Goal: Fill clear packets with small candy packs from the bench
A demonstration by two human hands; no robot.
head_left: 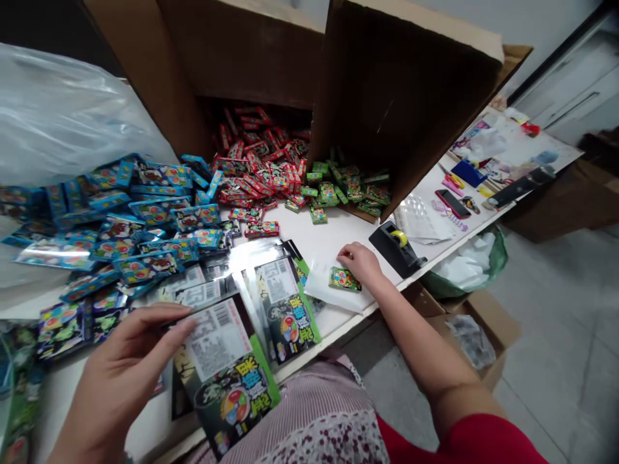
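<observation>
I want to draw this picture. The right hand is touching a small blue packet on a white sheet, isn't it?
No: the small packet that the right hand touches is green, not blue, as the head view shows. It does lie on a white sheet.

Left hand [113, 380] cut off by bottom edge; packet labels [217, 338] too small to read.

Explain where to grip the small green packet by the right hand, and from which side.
Pinch the small green packet, beside the right hand, by its long edges, from above: it lies flat on a clear plastic sheet, so fingers cannot easily get beneath it.
</observation>
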